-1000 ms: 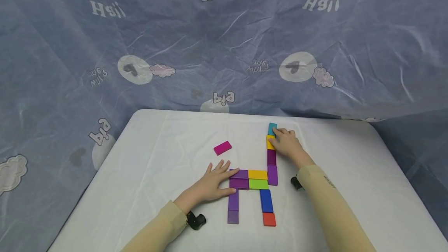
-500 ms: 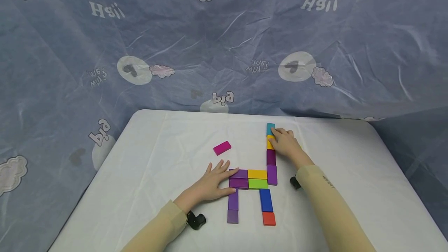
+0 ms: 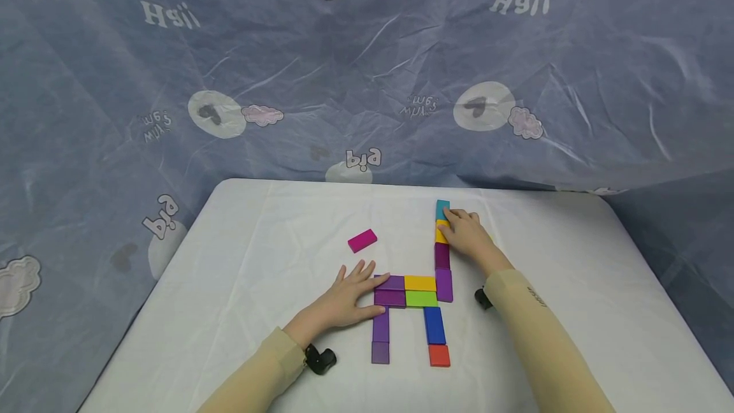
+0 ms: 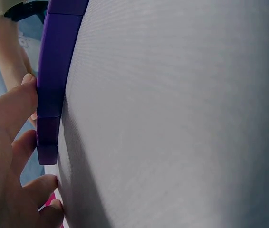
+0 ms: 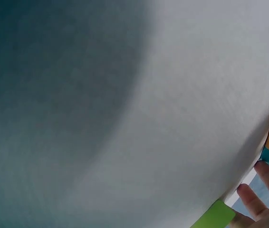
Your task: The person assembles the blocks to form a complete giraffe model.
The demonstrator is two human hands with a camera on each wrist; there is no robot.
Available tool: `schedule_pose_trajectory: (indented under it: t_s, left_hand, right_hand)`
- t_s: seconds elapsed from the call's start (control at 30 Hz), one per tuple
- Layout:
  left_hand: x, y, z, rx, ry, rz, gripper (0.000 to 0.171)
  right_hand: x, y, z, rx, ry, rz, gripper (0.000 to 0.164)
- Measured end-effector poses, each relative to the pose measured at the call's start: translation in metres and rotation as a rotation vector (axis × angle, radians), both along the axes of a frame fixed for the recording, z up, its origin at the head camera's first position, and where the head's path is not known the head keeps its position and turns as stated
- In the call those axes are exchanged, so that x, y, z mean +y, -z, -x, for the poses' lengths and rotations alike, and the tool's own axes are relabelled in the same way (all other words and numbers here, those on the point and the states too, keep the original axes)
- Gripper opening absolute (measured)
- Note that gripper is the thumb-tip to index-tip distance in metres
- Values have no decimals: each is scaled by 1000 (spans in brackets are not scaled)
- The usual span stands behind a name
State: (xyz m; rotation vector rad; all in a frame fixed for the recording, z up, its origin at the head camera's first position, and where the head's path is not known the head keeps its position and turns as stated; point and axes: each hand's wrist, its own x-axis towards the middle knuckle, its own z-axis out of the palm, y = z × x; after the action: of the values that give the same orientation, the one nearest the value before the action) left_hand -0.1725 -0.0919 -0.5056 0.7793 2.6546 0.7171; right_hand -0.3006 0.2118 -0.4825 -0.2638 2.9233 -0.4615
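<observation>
In the head view, several flat coloured blocks lie in a four-legged shape with a tall upright row. My left hand (image 3: 342,299) lies with fingers spread at its left end. The index finger rests on the upper purple block (image 3: 392,283), and the thumb touches the leg's purple block (image 3: 381,324). My right hand (image 3: 471,235) is at the top of the row, its index finger at the teal block (image 3: 443,208) and its thumb at the yellow block (image 3: 441,231). By that hand's fingers, a green block (image 5: 215,217) shows in the right wrist view.
A magenta block (image 3: 362,241) lies apart, above my left hand. The shape also has a lime block (image 3: 421,299), a blue block (image 3: 434,326) and a red block (image 3: 439,355). Patterned blue-grey cloth (image 3: 344,69) hangs behind the white table (image 3: 275,222).
The teal block and the upright row have shifted very slightly left relative to the rest, with my right fingers on them. My left hand stays in place; the head view drifts a little.
</observation>
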Motion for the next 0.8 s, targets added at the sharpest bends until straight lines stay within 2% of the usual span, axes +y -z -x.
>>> schedule_pose_trajectory:
  t_s: [0.53,0.63,0.8]
  left_hand:
    - [1,-1,0,-6,0,-1,67]
    - [1,-1,0,-10,0,-2,67]
    - [0,0,0,-18,4,-5,68]
  right_hand:
    - [1,-2,-3,-1,2,2,62]
    - [3,-4,-2,-25,7,45,64]
    - [11,-12,-3,-54,42,183,64]
